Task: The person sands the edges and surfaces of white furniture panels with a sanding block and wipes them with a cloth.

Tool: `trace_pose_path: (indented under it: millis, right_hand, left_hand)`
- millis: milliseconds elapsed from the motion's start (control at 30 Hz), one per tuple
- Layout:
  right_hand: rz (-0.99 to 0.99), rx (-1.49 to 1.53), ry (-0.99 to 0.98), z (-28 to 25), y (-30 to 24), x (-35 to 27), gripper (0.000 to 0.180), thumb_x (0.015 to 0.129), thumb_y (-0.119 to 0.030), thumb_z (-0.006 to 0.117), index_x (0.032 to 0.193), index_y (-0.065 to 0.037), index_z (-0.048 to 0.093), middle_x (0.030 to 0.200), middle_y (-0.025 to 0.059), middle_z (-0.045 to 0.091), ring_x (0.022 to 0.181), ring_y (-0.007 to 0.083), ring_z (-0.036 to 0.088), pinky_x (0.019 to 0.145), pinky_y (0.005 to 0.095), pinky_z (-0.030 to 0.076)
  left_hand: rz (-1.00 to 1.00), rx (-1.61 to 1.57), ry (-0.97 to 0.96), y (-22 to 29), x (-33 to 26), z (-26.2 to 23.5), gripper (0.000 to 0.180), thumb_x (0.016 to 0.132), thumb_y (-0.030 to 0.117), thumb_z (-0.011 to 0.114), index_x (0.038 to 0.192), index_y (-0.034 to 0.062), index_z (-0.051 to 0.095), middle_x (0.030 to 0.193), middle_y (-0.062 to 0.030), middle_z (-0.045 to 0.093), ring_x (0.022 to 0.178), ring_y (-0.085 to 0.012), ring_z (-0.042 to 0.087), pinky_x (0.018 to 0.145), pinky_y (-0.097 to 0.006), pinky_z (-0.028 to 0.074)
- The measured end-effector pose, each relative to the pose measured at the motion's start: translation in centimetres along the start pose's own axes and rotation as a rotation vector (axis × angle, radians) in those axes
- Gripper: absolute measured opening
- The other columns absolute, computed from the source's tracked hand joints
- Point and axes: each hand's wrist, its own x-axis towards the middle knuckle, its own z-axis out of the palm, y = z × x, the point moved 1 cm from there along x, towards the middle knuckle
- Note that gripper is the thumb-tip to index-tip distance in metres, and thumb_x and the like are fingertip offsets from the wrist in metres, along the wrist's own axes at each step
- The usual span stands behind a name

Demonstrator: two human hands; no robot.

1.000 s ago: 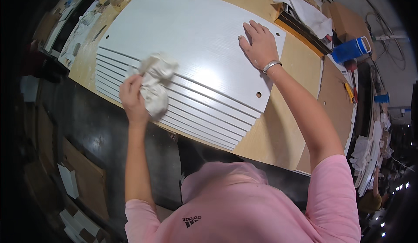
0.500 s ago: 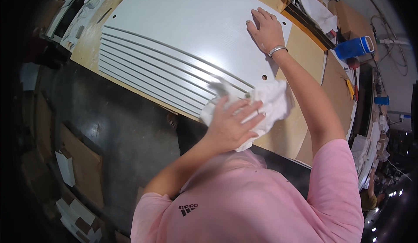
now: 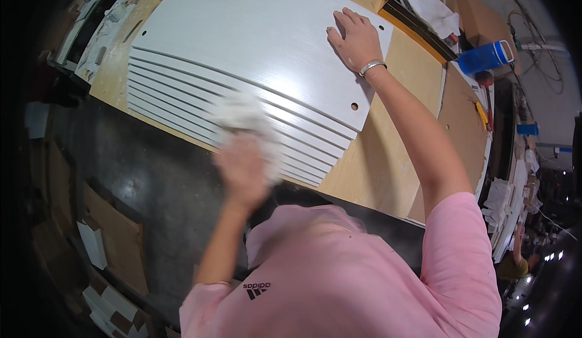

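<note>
Several white panels (image 3: 242, 35) lie in a staggered stack on the workbench, their near edges showing as overlapping strips. The top one has small round holes near its corners. Over the strips, about midway along the stack, my left hand (image 3: 242, 165) presses a white cloth (image 3: 245, 117); both are smeared by motion, and the separate fingers do not show clearly. My right hand (image 3: 357, 42), with a silver bracelet (image 3: 371, 66) at the wrist, rests flat near the top panel's right end, fingers stretched out and holding nothing.
Bare plywood bench top (image 3: 388, 156) shows right of the stack. Farther right are a black-and-yellow box (image 3: 418, 32) with a white rag (image 3: 421, 1), a blue jug (image 3: 485, 59) and a yellow-handled tool (image 3: 481, 115). Cardboard pieces (image 3: 115, 235) lean at lower left; a person (image 3: 515, 265) is at far right.
My left hand has swept the cloth leftward along the strips, uncovering the stepped right ends of the panels. The right hand stays on the top panel. The whole view has shifted slightly.
</note>
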Motion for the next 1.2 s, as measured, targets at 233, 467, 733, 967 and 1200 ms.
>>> trace_pose_path:
  millis: [233, 467, 733, 967, 1200]
  right_hand:
    - [0.023, 0.032, -0.034, -0.1, 0.3, 0.0, 0.051, 0.092, -0.039, 0.053, 0.134, -0.01, 0.057, 0.146, 0.0112, 0.049, 0.134, 0.0307, 0.043, 0.114, 0.043, 0.031]
    - [0.005, 0.021, -0.013, 0.3, -0.1, 0.0, 0.05, 0.092, -0.039, 0.053, 0.132, -0.01, 0.058, 0.144, 0.0103, 0.051, 0.131, 0.0304, 0.046, 0.112, 0.0432, 0.033]
    - [-0.015, 0.257, 0.108, 0.1, 3.2, -0.3, 0.045, 0.088, -0.029, 0.063, 0.128, -0.007, 0.062, 0.136, 0.0136, 0.058, 0.121, 0.0316, 0.055, 0.107, 0.0404, 0.042]
    - [0.457, 0.764, 0.352, -7.4, 0.7, -13.4, 0.03, 0.092, -0.01, 0.059, 0.12, 0.001, 0.058, 0.118, 0.012, 0.058, 0.114, 0.0233, 0.057, 0.102, 0.0371, 0.045]
    - [0.837, 0.949, 0.097, -5.8, -6.7, -28.1, 0.033, 0.104, -0.018, 0.045, 0.128, 0.002, 0.055, 0.121, 0.0135, 0.061, 0.112, 0.022, 0.058, 0.1, 0.0339, 0.044]
  left_hand:
    - [-0.02, 0.043, -0.099, -8.9, -0.3, 1.4, 0.039, 0.091, 0.022, 0.056, 0.129, 0.0142, 0.06, 0.139, -0.0065, 0.056, 0.138, -0.0301, 0.041, 0.115, -0.066, 0.015]
    - [-0.548, -0.24, 0.127, -11.3, -0.8, -1.1, 0.045, 0.098, 0.012, 0.052, 0.139, -0.0064, 0.047, 0.148, -0.0206, 0.045, 0.139, -0.0325, 0.039, 0.118, -0.047, 0.022]
    - [-0.032, -0.034, 0.047, -13.2, 0.2, 1.0, 0.05, 0.085, 0.017, 0.062, 0.133, 0.0098, 0.053, 0.136, -0.0125, 0.055, 0.134, -0.0377, 0.044, 0.115, -0.061, 0.018]
    - [-0.537, -0.112, 0.187, -15.4, 2.3, -2.0, 0.059, 0.096, 0.025, 0.064, 0.139, -0.0093, 0.044, 0.144, -0.0258, 0.047, 0.133, -0.0406, 0.044, 0.115, -0.048, 0.026]
    - [0.06, -0.135, -0.047, -5.9, 2.3, 1.0, 0.067, 0.069, 0.033, 0.078, 0.13, 0.0173, 0.055, 0.133, -0.0079, 0.053, 0.129, -0.0402, 0.044, 0.112, -0.067, 0.021]
